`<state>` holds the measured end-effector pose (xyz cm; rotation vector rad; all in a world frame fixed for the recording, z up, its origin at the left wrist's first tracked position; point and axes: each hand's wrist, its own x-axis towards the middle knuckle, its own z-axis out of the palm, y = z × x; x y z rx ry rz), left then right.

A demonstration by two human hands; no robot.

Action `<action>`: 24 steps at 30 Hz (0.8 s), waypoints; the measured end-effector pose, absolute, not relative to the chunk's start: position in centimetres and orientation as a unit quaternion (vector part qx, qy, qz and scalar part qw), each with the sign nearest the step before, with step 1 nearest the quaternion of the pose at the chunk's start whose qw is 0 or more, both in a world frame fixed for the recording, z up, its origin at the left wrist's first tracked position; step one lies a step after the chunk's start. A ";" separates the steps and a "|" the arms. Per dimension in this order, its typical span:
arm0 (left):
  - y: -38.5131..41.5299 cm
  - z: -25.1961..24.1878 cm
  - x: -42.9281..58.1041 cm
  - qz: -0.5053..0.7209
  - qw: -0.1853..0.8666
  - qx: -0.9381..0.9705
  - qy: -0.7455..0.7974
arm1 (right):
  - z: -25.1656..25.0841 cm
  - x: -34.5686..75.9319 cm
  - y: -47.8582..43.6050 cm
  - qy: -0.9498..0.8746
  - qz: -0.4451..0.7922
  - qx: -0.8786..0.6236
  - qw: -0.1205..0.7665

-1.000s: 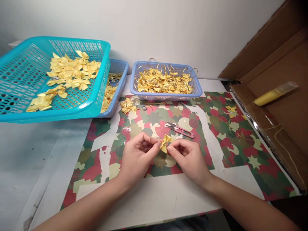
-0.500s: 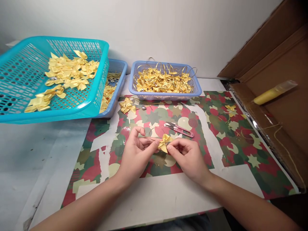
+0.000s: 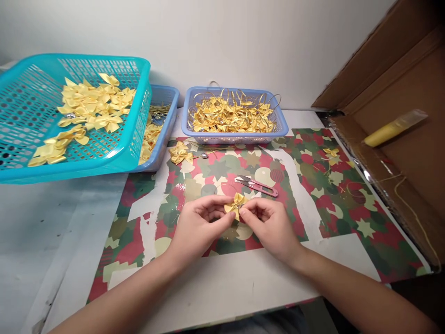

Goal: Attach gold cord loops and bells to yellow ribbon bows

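Note:
A yellow ribbon bow (image 3: 237, 202) is pinched between my two hands, above the middle of the patterned paper. My left hand (image 3: 205, 220) grips its left side between thumb and fingers. On the other side, the thumb and index finger of my right hand (image 3: 267, 222) close on the bow's lower right edge. A thin cord loop shows faintly behind the bow. Just beyond my hands lie pink-handled thread snips (image 3: 257, 184). Farther back rest loose yellow bows (image 3: 181, 154) with a small silvery piece (image 3: 204, 155) on a cord.
A turquoise basket (image 3: 134, 157) with yellow bows overlaps a blue basket (image 3: 170, 120) at left. Another blue basket (image 3: 236, 138) at the back holds bows with gold cord loops. Cardboard (image 3: 389, 88) stands at right, with a yellow-filled clear tube (image 3: 396, 127) against it.
My left fingers, curled with the index raised before, have stretched forward and now pinch the bow. The bow stays between both hands. The whole view has shifted slightly.

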<state>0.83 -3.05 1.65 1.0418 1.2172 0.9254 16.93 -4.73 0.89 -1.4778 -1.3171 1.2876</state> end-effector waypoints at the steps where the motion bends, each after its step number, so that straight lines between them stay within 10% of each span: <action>1: -3.1 1.6 0.8 0.398 0.605 0.445 0.527 | 0.9 16.9 -4.7 -0.516 0.505 -0.577 0.381; 24: -3.4 1.5 1.0 0.399 0.567 0.452 0.560 | 0.9 16.4 -5.0 -0.514 0.490 -0.588 0.388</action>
